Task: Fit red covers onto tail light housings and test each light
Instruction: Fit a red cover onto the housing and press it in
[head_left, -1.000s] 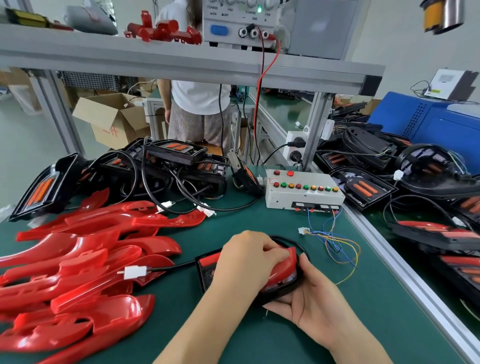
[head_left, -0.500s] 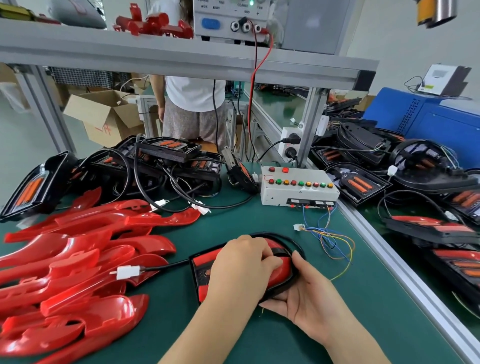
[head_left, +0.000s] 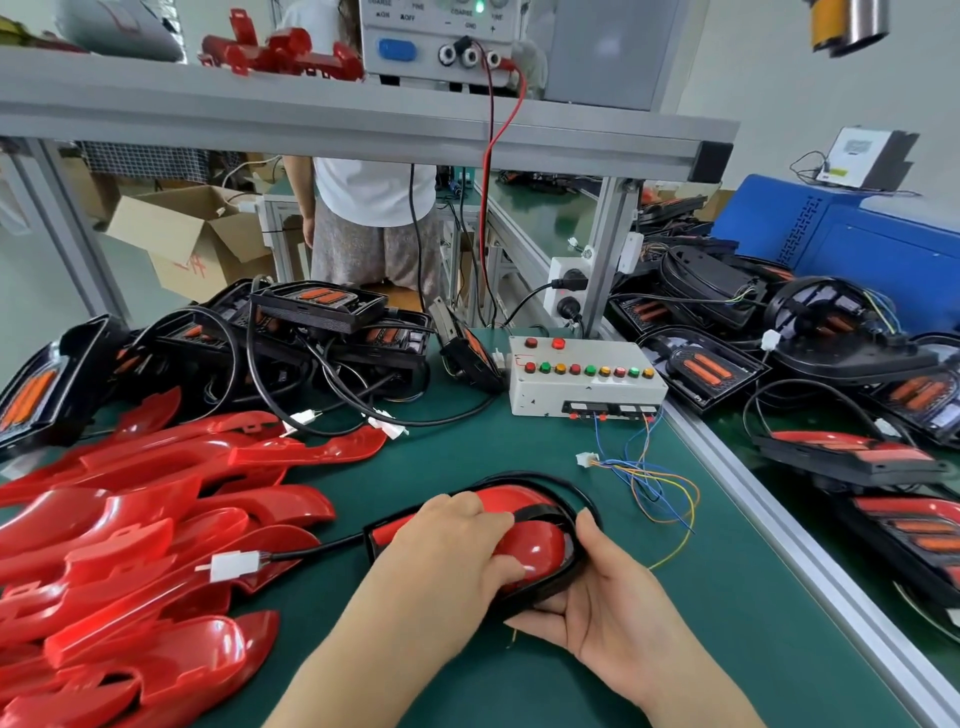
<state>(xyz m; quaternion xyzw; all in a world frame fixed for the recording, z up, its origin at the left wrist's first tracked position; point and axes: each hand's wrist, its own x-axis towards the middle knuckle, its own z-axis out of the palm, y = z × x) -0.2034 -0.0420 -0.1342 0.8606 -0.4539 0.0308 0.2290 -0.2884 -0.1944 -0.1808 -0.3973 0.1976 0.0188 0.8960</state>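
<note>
The tail light housing (head_left: 550, 512) lies on the green mat (head_left: 717, 597) in the middle of the bench, with the red cover (head_left: 535, 545) sitting on top of it. The left hand (head_left: 447, 556) is bent over the cover's dome, fingers curled down on it and thumb tucked against the near side. The right hand (head_left: 608, 618) cups the housing's right end, fingers curled under the rim and thumb upright against it.

The risk I see is an uneven seat. The press lands on the left part of the cover, so the rounded right end could ride up, or a clip could go in crooked. Whether the edge is home all round I cannot tell, because the hands hide it. The right fingers lie just where the rim closes, so a pinch looks possible. The housing's cable (head_left: 317, 550) runs left, and its white connector (head_left: 234, 566) rests on the heap of loose red covers (head_left: 130, 519). A lift or turn could drag it through them and scuff or topple a few.

Room is tight on the left, where that heap comes close to the housing. To the right there is bare mat up to the aluminium bench rail (head_left: 779, 525). Ahead, the coloured test leads (head_left: 654, 483) trail from the test box (head_left: 582, 384), near enough to snag. The near side is open mat.
</note>
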